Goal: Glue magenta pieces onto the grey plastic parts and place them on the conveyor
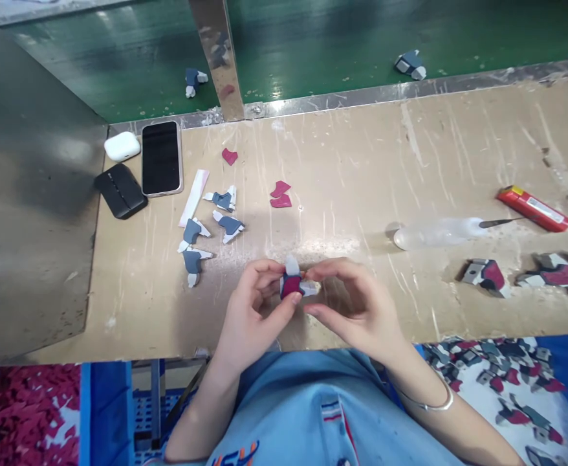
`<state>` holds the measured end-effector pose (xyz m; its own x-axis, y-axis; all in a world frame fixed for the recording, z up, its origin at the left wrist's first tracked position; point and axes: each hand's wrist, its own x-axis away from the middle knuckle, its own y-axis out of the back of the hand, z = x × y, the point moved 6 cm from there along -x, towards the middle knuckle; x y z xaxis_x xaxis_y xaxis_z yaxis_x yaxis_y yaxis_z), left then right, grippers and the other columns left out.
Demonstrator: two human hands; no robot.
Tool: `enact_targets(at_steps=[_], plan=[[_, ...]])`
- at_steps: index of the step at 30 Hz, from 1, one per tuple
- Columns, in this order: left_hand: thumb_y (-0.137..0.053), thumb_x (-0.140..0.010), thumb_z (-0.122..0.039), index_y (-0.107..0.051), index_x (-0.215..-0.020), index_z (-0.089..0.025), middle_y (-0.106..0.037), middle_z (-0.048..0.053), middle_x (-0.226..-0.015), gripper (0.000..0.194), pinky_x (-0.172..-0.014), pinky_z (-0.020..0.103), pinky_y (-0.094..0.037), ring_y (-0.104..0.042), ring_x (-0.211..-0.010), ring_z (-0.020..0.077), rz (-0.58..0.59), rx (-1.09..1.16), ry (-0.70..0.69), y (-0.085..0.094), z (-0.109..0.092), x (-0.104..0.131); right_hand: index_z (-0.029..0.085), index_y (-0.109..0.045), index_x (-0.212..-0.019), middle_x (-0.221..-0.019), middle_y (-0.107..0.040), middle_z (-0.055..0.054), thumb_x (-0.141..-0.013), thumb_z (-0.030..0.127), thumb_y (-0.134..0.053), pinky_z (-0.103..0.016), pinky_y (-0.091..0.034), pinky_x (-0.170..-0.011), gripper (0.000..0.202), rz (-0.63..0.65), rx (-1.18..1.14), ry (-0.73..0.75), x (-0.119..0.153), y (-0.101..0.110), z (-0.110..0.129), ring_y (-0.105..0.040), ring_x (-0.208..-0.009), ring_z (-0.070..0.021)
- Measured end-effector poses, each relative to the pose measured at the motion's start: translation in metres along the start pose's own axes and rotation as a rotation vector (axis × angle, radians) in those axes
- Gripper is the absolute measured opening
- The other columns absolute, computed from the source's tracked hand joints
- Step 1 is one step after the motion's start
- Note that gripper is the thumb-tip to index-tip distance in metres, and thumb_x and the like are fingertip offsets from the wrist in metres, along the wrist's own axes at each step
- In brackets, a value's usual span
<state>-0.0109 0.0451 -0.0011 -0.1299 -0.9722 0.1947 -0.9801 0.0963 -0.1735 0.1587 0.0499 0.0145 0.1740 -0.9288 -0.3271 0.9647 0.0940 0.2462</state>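
My left hand [259, 304] pinches a small plastic part [292, 285] with a maroon face, dark blue-grey body and white ends, low over the near side of the table. My right hand [356, 304] is just right of it, thumb and forefinger spread around the part's white end; whether a fingertip touches it I cannot tell. To the left lie several blue-grey and white parts without maroon faces, among them one part [230, 225] near my left hand. Flat maroon pieces [281, 194] lie beyond my hands, and another maroon piece [229, 156] is farther back.
At the back left are a phone [162, 158], a white case [121, 147] and a black box [121, 191]. A clear bottle [434, 233] with a thin tip, a red lighter [534, 208] and assembled parts [488, 277] lie right. Bins of maroon pieces [32, 408] and parts [512, 375] stand below.
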Motion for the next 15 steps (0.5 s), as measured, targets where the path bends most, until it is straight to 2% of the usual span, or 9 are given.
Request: enact_targets(at_steps=[2, 4, 6, 8, 10, 12, 15], plan=[[-0.080, -0.091, -0.011, -0.078, -0.112, -0.027, -0.084, 0.001, -0.111, 0.026, -0.094, 0.023, -0.061, -0.080, -0.105, 0.0155, -0.006, -0.163, -0.133, -0.003, -0.010, 0.003, 0.031, -0.071, -0.133, -0.113, -0.080, -0.006, -0.097, 0.039, -0.080, -0.037, -0.066, -0.087, 0.037, -0.024, -0.073, -0.119, 0.002, 0.002, -0.007, -0.077, -0.099, -0.0223], [-0.081, -0.089, -0.008, -0.082, -0.114, -0.029, -0.083, 0.001, -0.114, 0.033, -0.097, 0.021, -0.061, -0.079, -0.108, 0.0147, 0.001, -0.242, -0.231, -0.006, -0.018, 0.004, 0.032, -0.078, -0.125, -0.111, -0.081, -0.006, -0.097, 0.037, -0.080, -0.036, -0.066, -0.088, 0.028, -0.012, -0.142, -0.201, 0.004, 0.002, -0.012, -0.078, -0.100, -0.0222], [-0.083, -0.087, -0.007, -0.082, -0.121, -0.033, -0.084, -0.001, -0.110, 0.043, -0.095, 0.019, -0.061, -0.080, -0.105, 0.0132, -0.044, -0.193, -0.229, -0.005, -0.018, 0.004, 0.032, -0.083, -0.113, -0.103, -0.083, -0.004, -0.095, 0.032, -0.083, -0.033, -0.067, -0.080, 0.018, -0.010, -0.193, -0.256, 0.004, 0.001, -0.014, -0.079, -0.092, -0.0210], [-0.086, -0.085, -0.009, -0.081, -0.123, -0.035, -0.085, -0.003, -0.107, 0.046, -0.092, 0.016, -0.062, -0.081, -0.101, 0.0122, -0.084, -0.105, -0.171, -0.004, -0.014, 0.002, 0.031, -0.084, -0.109, -0.098, -0.084, -0.003, -0.092, 0.028, -0.085, -0.030, -0.066, -0.073, 0.017, -0.052, -0.221, -0.263, 0.005, 0.002, -0.013, -0.079, -0.084, -0.0195], [-0.088, -0.085, -0.012, -0.085, -0.113, -0.032, -0.087, -0.002, -0.102, 0.034, -0.087, 0.015, -0.063, -0.082, -0.095, 0.0123, -0.098, -0.079, -0.160, -0.006, -0.012, 0.002, 0.032, -0.084, -0.108, -0.096, -0.084, -0.003, -0.091, 0.024, -0.086, -0.029, -0.065, -0.072, 0.019, -0.109, -0.225, -0.223, 0.005, 0.002, -0.010, -0.078, -0.083, -0.0187], [-0.087, -0.086, -0.015, -0.087, -0.102, -0.028, -0.087, -0.001, -0.098, 0.021, -0.083, 0.014, -0.063, -0.082, -0.091, 0.0128, -0.128, -0.126, -0.217, -0.007, -0.015, 0.003, 0.031, -0.084, -0.107, -0.095, -0.083, -0.003, -0.090, 0.022, -0.085, -0.029, -0.064, -0.071, 0.019, -0.137, -0.231, -0.186, 0.007, 0.002, -0.008, -0.077, -0.082, -0.0181], [-0.085, -0.088, -0.017, -0.088, -0.100, -0.024, -0.087, 0.002, -0.094, 0.014, -0.082, 0.016, -0.063, -0.081, -0.087, 0.0141, -0.173, -0.214, -0.318, -0.009, -0.022, 0.007, 0.030, -0.083, -0.105, -0.089, -0.081, -0.003, -0.091, 0.023, -0.084, -0.028, -0.060, -0.065, 0.015, -0.129, -0.246, -0.194, 0.008, -0.001, -0.008, -0.073, -0.076, -0.0173]])
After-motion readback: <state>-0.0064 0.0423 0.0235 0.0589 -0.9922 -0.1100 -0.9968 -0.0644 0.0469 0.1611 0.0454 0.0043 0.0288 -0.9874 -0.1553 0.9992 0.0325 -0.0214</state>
